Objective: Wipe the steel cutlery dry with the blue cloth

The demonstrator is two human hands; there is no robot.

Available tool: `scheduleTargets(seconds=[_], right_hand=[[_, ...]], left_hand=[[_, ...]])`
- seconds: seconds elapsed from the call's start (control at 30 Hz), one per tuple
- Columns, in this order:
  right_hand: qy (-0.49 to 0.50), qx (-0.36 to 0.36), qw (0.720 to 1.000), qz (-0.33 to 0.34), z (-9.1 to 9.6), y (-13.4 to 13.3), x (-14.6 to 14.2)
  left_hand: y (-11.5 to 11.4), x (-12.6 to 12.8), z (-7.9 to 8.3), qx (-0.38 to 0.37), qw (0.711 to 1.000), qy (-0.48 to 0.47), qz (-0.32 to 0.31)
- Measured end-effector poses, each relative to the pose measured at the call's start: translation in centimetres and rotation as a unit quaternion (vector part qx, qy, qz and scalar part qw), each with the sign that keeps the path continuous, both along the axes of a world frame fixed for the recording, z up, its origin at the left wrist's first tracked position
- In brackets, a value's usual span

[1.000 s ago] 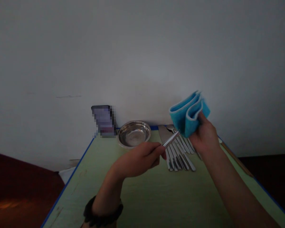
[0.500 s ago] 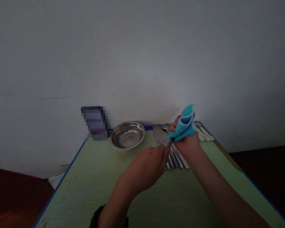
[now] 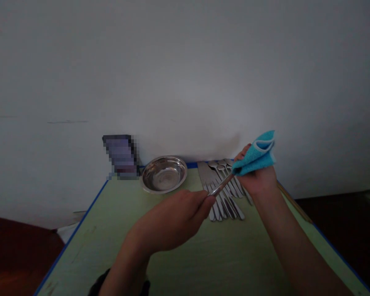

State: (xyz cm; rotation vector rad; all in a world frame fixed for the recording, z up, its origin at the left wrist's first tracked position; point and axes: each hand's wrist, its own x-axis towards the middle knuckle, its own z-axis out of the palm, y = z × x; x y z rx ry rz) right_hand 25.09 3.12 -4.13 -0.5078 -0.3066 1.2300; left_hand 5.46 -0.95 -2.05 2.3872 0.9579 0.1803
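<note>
My left hand (image 3: 175, 218) pinches the handle end of a metal piece of cutlery (image 3: 221, 187) and holds it slanting up to the right above the table. My right hand (image 3: 257, 179) grips a folded blue cloth (image 3: 255, 154) wrapped round the far end of that piece, so its tip is hidden. Below both hands a row of several knives, forks and spoons (image 3: 223, 197) lies flat on the green table top (image 3: 203, 259).
A shallow steel bowl (image 3: 164, 174) stands at the table's far edge, left of the cutlery. A blurred dark object (image 3: 121, 155) leans on the white wall behind it. The table has a blue rim (image 3: 70, 236); dark floor lies on both sides.
My right hand with the cloth has slid outward to the right along the cutlery piece, baring more of its shaft. My left hand has stayed pinched on the handle.
</note>
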Motion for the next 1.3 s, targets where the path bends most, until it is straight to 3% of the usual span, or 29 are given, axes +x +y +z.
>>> scheduleTargets(seconds=[0.13,0.3,0.47,0.77,1.0,1.17,1.3], right_hand=[[-0.013,0.015,1.000,-0.011,0.3,-0.2,-1.4],[-0.004,-0.050,0.999,0.015,-0.5,-1.0,-5.0],[0.031,-0.049,0.997,0.050,-1.1,-0.4,-3.9],[0.100,0.004,0.994,0.034,-0.1,0.5,0.1],[0.066,0.013,0.998,0.014,-0.3,0.1,-0.7],[-0.044,-0.006,0.999,-0.006,-0.4,-0.5,-2.9],[-0.061,-0.034,0.997,-0.013,-0.4,-0.6,-3.4]], left_hand=[[0.3,-0.2,0.4,-0.021,0.999,-0.019,0.016],[0.5,1.1,-1.1,0.036,0.996,-0.026,0.072],[0.2,1.5,-1.9,0.116,0.992,0.027,0.036],[-0.8,-0.2,0.9,0.013,0.999,0.044,0.010],[-0.4,-0.5,0.9,-0.101,0.995,-0.003,-0.014],[0.5,0.1,-0.6,0.006,0.996,-0.030,0.083],[0.7,0.8,-1.2,0.034,0.992,-0.038,0.116]])
